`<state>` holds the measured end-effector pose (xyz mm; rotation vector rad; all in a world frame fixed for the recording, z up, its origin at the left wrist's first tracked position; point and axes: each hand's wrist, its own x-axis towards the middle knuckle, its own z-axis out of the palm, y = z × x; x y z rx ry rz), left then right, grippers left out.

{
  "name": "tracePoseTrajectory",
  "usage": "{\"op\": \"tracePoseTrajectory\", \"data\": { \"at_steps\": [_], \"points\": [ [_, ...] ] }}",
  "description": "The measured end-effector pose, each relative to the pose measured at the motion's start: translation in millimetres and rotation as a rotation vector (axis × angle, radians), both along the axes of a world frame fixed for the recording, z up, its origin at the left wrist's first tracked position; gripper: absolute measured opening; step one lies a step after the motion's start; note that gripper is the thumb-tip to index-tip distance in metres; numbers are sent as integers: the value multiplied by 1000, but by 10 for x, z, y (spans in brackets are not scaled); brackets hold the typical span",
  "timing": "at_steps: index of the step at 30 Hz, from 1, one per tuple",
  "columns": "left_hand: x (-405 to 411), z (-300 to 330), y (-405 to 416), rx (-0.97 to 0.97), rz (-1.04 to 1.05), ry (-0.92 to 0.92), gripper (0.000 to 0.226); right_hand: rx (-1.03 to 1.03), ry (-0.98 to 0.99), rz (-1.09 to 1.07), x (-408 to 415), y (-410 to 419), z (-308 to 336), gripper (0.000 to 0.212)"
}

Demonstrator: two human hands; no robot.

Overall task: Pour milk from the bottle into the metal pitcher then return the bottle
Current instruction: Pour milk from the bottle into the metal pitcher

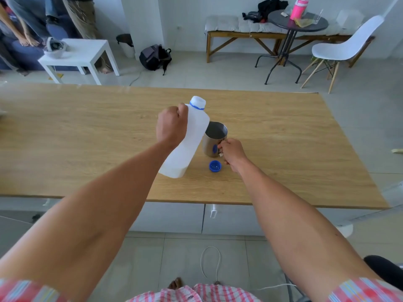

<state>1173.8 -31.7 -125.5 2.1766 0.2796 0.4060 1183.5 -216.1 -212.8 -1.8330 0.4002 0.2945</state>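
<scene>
My left hand (172,125) grips a translucent white milk bottle (189,147) near its shoulder and holds it above the wooden table (87,131). The bottle is uncapped, has a blue ring at its neck, and leans with its mouth up and toward the far right. A little milk shows at its base. Just right of it stands a metal pitcher (212,138) with its open top visible. My right hand (232,152) is closed on the pitcher's handle. The blue bottle cap (215,166) lies upside down on the table in front of the pitcher.
A small white side table (87,53) and seated people are at the far left. On the floor beyond the table lie a black backpack (155,57) and a bin. A wooden bench, a round dark table (297,22) and a white chair (346,46) stand at the far right.
</scene>
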Motion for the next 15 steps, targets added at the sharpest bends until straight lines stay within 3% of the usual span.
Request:
{"op": "tracePoseTrajectory", "data": {
  "at_steps": [5,15],
  "points": [
    [173,44,-18,244,-126,171,51,-19,12,13,24,-20,33,28],
    [389,-73,-75,486,-210,387,50,-46,1,13,85,-22,14,25]
  ]
}}
